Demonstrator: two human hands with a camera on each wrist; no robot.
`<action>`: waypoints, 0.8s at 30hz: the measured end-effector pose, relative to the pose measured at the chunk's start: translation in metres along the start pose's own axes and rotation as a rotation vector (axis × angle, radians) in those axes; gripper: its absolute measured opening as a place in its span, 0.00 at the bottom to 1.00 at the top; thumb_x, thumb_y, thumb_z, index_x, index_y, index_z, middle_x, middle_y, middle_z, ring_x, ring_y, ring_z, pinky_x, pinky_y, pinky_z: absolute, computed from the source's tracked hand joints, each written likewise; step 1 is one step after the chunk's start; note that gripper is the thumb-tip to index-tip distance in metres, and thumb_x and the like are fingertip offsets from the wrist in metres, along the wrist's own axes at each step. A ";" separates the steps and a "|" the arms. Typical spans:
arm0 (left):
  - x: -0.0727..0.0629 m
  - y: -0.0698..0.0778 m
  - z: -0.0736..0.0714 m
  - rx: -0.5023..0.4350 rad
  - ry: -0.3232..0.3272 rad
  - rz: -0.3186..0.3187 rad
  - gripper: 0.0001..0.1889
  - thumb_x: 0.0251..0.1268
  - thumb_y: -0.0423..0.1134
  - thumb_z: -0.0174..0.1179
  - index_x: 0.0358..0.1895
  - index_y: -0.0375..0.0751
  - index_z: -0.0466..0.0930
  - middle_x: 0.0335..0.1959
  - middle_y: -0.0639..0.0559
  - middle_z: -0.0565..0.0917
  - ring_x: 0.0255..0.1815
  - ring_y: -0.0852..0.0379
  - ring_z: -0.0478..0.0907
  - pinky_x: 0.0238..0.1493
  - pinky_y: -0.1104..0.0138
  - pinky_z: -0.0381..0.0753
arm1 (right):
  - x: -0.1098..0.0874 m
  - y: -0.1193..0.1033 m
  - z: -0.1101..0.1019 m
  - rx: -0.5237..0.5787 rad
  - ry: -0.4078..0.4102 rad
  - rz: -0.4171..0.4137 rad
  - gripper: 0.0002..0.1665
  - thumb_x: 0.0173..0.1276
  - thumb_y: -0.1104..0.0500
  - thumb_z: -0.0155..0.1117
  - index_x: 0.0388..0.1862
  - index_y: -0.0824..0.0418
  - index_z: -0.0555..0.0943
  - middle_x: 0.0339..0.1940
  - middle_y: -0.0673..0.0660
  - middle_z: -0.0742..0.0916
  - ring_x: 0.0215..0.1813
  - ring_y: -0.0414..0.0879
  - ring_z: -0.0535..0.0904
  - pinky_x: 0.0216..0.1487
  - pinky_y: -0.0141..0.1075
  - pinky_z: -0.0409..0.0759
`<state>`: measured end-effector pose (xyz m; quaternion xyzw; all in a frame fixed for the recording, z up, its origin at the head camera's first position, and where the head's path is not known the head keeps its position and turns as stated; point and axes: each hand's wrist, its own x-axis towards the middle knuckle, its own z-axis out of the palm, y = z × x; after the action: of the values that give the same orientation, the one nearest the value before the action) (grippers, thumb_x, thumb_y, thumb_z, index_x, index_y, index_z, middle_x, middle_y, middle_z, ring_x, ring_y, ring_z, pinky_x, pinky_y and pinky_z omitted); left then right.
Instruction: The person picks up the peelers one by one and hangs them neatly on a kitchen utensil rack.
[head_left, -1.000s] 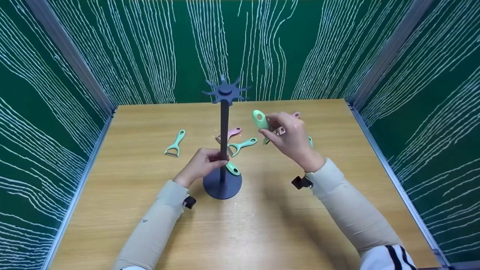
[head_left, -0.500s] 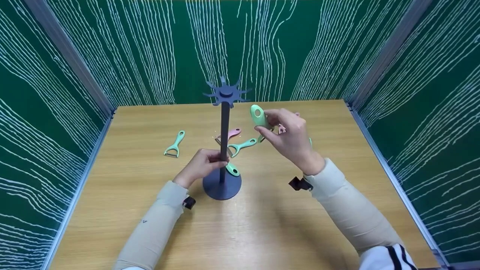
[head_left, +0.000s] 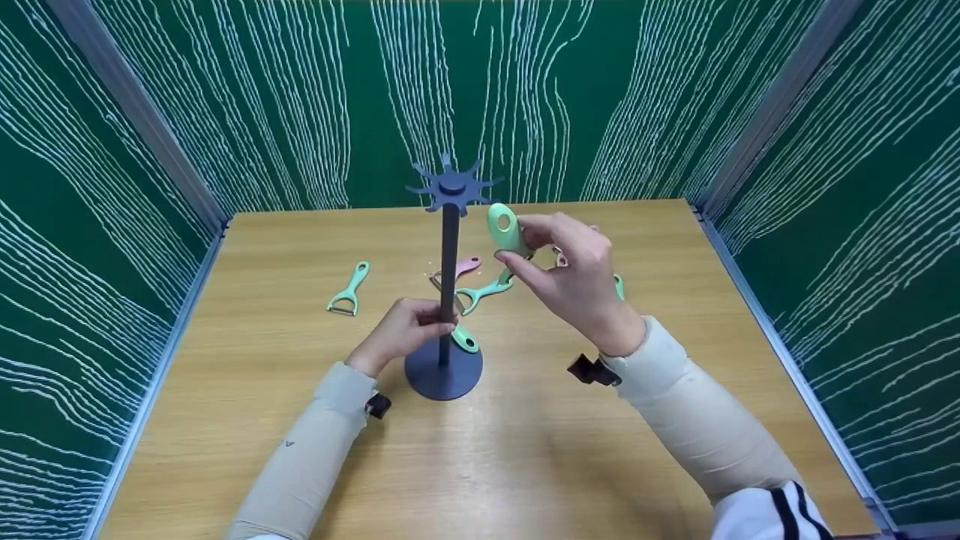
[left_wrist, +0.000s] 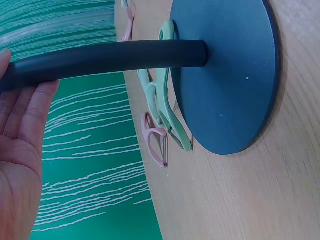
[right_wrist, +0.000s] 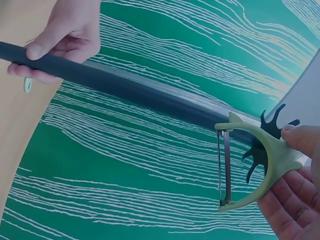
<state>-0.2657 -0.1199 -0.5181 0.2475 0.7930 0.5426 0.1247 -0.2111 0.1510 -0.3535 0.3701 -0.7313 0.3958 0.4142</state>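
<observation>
A dark stand [head_left: 449, 255] rises from a round base [head_left: 442, 379] to a ring of curved hooks [head_left: 452, 187]. My left hand [head_left: 411, 328] grips its pole low down, fingers behind and thumb in front. In my right hand [head_left: 574, 274] a light green peeler [head_left: 504, 225] is pinched, its holed handle end raised just right of the hooks. The right wrist view shows that peeler's blade head [right_wrist: 272, 165] overlapping the hooks, with the handle partly hidden by the fingers. Against the right side of the base lies another green peeler [head_left: 466, 340].
On the wooden table [head_left: 262, 360], a turquoise peeler [head_left: 352, 289] lies to the left. A pink peeler [head_left: 470, 265] and a turquoise peeler [head_left: 491, 288] lie behind the pole. More peelers are partly hidden behind my right hand. Green walls [head_left: 510, 97] with white lines enclose the table.
My right hand has moved left and slightly up, bringing the green peeler closer to the hooks. The left hand keeps its hold on the pole.
</observation>
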 end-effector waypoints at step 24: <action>0.001 0.002 0.000 0.001 -0.001 0.023 0.10 0.77 0.36 0.69 0.55 0.43 0.93 0.53 0.46 0.93 0.56 0.49 0.91 0.67 0.50 0.87 | 0.017 -0.019 0.024 0.030 0.004 -0.018 0.22 0.58 0.69 0.86 0.50 0.69 0.87 0.32 0.59 0.90 0.30 0.49 0.87 0.37 0.35 0.88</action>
<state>-0.2659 -0.1190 -0.5162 0.2568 0.7903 0.5434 0.1190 -0.2085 0.1179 -0.3415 0.3821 -0.7212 0.4036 0.4136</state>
